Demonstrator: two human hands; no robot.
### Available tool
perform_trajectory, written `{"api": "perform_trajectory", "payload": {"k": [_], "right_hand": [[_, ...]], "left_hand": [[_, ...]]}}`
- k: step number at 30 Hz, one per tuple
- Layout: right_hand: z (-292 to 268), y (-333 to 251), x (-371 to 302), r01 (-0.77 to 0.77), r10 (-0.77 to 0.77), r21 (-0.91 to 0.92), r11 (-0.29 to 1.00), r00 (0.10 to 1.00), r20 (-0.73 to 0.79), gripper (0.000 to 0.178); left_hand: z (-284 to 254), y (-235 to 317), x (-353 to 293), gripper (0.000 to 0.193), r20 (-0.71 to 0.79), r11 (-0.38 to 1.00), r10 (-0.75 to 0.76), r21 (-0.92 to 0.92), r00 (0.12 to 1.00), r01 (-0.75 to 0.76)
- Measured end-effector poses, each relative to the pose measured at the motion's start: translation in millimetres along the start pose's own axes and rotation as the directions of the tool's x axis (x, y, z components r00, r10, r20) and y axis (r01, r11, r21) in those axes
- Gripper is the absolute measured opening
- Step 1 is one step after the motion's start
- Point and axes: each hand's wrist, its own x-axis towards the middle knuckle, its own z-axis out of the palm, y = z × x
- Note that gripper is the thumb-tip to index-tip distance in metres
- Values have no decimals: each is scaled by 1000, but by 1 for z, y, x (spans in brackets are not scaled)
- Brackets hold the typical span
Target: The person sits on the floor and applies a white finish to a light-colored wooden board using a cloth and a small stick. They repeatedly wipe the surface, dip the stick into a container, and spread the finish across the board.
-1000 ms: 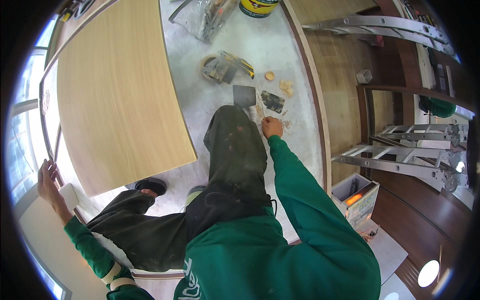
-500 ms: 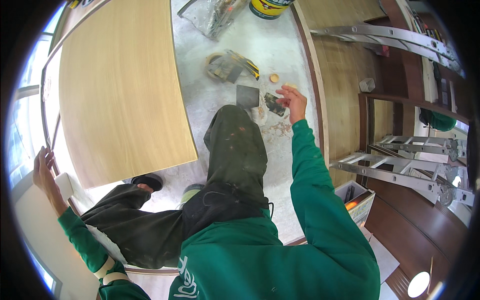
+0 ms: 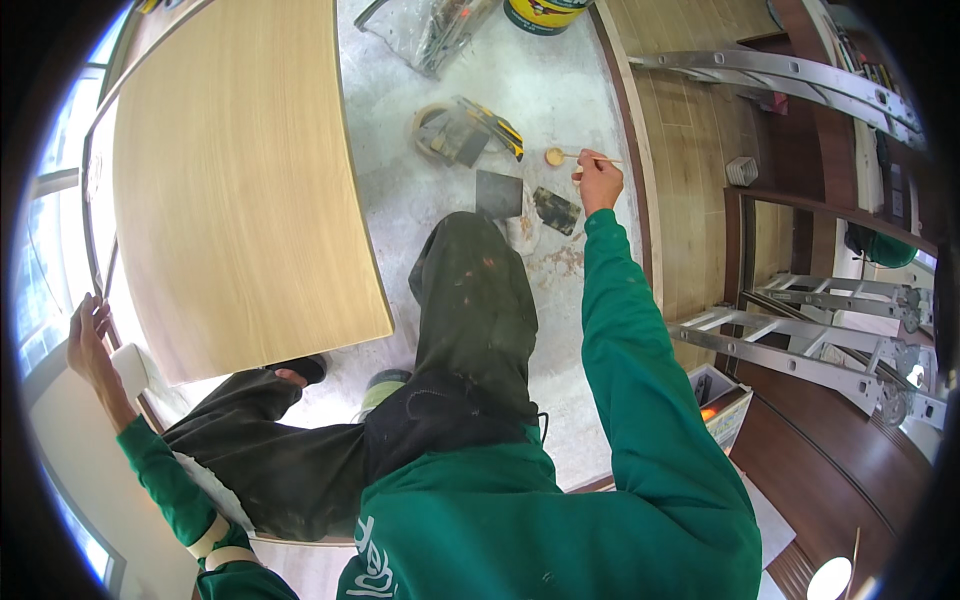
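Note:
My right hand (image 3: 600, 184) is closed around a thin wooden stick or fine brush (image 3: 608, 160). Its left end is at a small round tan pot (image 3: 555, 157). Below the hand lies a mottled dark square (image 3: 556, 210), with a plain dark grey square (image 3: 498, 194) to its left. Further left, a yellow-and-black utility knife (image 3: 495, 128) rests beside a tape roll (image 3: 425, 135). At the far left, my left hand (image 3: 90, 345) has its fingers stretched out by the window-side frame; whether it touches is unclear. A large pale wood-grain panel (image 3: 235, 200) stands between my hands.
A yellow-and-green bucket (image 3: 545, 14) and a clear plastic bag of tools (image 3: 450, 30) sit at the far side of the dusty whitish surface. Aluminium ladders (image 3: 780, 340) stand to the right, near a box of items (image 3: 722, 400). My legs straddle the near area.
My right hand was spread over the small items beside the mottled square. It has moved slightly away and now grips the thin stick at the pot. My left hand has barely moved.

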Motion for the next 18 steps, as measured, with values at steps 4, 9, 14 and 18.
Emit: {"api": "perform_trajectory", "payload": {"k": [4, 9, 14, 18], "right_hand": [[6, 6, 6, 22, -21, -103, 994, 1000, 7, 24], [10, 11, 11, 83, -84, -201, 976, 996, 2, 23], [12, 20, 10, 27, -31, -188, 982, 999, -18, 24], [13, 22, 13, -9, 0, -144, 990, 998, -56, 22]], "left_hand": [[4, 5, -4, 39, 9, 1000, -9, -6, 1000, 9], [15, 20, -17, 39, -41, 1000, -9, 2, 999, 9], [17, 27, -24, 40, -44, 999, 16, 43, 999, -14], [16, 24, -24, 40, -22, 1000, 1, 19, 1000, 0]]}}
